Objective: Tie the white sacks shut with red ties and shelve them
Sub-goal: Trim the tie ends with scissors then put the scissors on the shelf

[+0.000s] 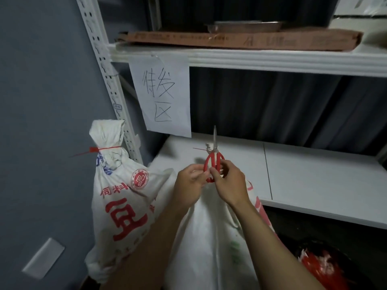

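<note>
White shelf [314, 174] behind; red-printed white sack [121, 195] cinched by red tie [104, 149]; left hand [190, 181], right hand [228, 183] grip red-handled scissors [213, 162].

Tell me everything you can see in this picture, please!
tied sack: one, white, red print, left
front sack: one, white, under the hands
red ties: two, red, one at each sack's neck
scissors: one, red handles, above the front sack
paper sign: one, white, hanging from upper shelf
shelves: two, white, right
cardboard box: one, brown, upper shelf
metal tray: one, grey, on the box
red bundle: one, bottom right, unclear
wall plate: one, grey, lower left
left hand: one, on the scissors' handle
right hand: one, gripping the scissors' handle
</note>
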